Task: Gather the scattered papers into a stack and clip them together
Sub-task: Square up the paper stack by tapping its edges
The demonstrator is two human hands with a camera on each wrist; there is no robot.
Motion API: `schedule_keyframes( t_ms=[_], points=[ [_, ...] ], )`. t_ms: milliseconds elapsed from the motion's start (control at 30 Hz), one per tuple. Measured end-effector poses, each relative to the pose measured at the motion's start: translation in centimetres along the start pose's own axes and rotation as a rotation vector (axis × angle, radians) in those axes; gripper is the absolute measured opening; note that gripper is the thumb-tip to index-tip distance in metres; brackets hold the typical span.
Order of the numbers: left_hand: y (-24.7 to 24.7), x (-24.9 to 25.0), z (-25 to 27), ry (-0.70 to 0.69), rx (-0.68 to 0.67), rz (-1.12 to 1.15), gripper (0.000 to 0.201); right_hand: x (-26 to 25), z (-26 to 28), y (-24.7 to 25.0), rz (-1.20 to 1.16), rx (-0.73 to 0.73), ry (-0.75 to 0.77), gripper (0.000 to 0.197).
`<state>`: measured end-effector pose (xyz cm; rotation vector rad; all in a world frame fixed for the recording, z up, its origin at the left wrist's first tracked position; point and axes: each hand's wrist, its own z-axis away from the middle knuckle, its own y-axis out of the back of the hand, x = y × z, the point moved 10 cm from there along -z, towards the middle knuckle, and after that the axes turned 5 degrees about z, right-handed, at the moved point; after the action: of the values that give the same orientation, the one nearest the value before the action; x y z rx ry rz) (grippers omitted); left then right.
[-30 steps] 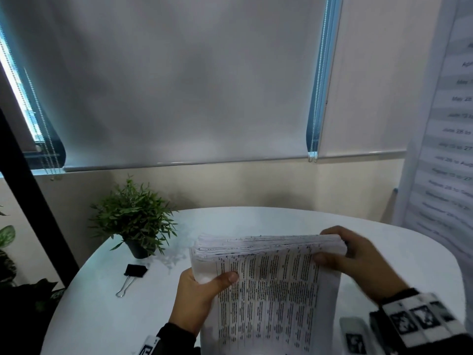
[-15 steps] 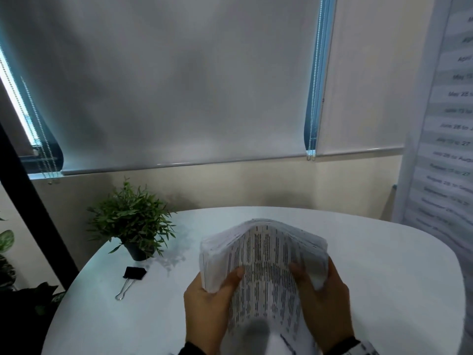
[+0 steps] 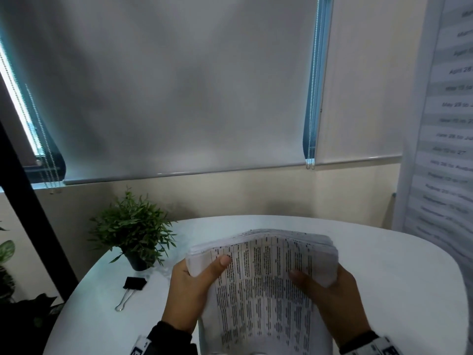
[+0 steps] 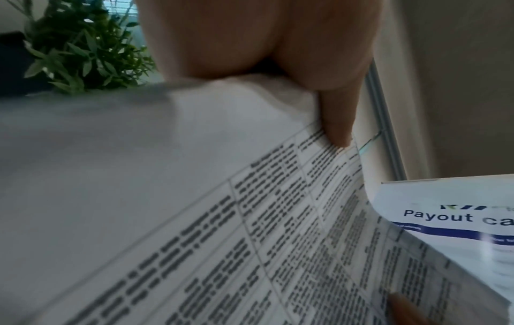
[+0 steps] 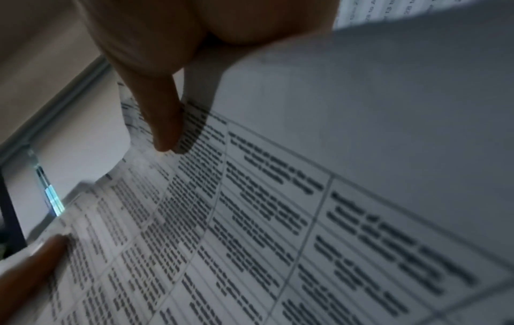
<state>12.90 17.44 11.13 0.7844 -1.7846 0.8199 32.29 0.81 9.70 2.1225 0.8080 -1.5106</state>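
Observation:
A thick stack of printed papers (image 3: 266, 283) stands on end over the white table (image 3: 384, 278), bowed so its top edge arches. My left hand (image 3: 189, 290) grips its left edge, thumb on the printed front. My right hand (image 3: 330, 301) grips the right edge, thumb on the front too. In the left wrist view the papers (image 4: 250, 220) fill the frame under my left thumb (image 4: 333, 123). In the right wrist view the right thumb (image 5: 164, 123) presses the printed sheet (image 5: 250, 220). A black binder clip (image 3: 131, 286) with silver handles lies on the table, left of my left hand.
A small potted plant (image 3: 133, 231) stands at the table's back left, just behind the clip. A banner (image 3: 445, 149) with printed dates hangs at the right. A wall and window blinds (image 3: 179, 85) lie behind the table.
My right hand came down from the stack's top right corner to its right edge. The flat stack is now bowed between both hands, and they spread it wider than half a second ago.

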Motion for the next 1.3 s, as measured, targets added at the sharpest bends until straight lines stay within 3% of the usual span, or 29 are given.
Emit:
schedule_keyframes(
  t_ms=[100,200,233,367,533,667,867,967,1033,1200,1300],
  points=[
    [0.2,-0.5,-0.2,-0.013,0.022,-0.005,0.055,-0.1,-0.2,0.2,-0.023,-0.074,-0.029,0.038],
    [-0.5,-2.1,-0.1,0.017,-0.004,-0.017,0.085,1.4,0.3,0.7,-0.016,-0.039,-0.088,0.035],
    [-0.8,-2.2,-0.1,0.012,-0.011,-0.019,0.086,1.6,0.3,1.1,-0.010,-0.012,-0.093,0.032],
    [-1.5,-0.9,-0.2,-0.002,-0.049,0.012,0.059,1.1,0.2,1.7,-0.043,0.007,-0.085,0.029],
    [-0.9,-2.0,-0.1,0.020,-0.041,-0.005,0.088,1.2,0.5,1.3,-0.015,0.007,-0.120,0.023],
    [-0.4,-1.4,0.1,-0.003,-0.016,-0.004,0.076,0.6,0.4,1.3,0.007,-0.004,-0.118,0.023],
    [-0.7,-0.5,0.4,-0.061,-0.035,-0.015,0.085,0.1,0.8,0.8,0.047,-0.019,-0.113,0.026],
    [-0.1,2.0,0.5,-0.104,-0.012,-0.023,0.063,-2.4,0.6,0.3,0.002,-0.093,-0.082,0.026],
    [-0.1,2.6,1.0,-0.039,-0.049,0.027,0.056,-3.1,0.7,-0.6,-0.054,-0.185,-0.111,0.030],
    [1.1,0.8,4.0,0.199,-0.142,0.175,0.071,-1.0,2.2,-3.5,-0.170,-0.419,-0.278,0.051],
    [2.8,0.7,6.1,0.205,-0.060,0.078,0.042,0.8,3.6,-4.6,-0.182,-0.465,-0.359,0.068]
  ],
)
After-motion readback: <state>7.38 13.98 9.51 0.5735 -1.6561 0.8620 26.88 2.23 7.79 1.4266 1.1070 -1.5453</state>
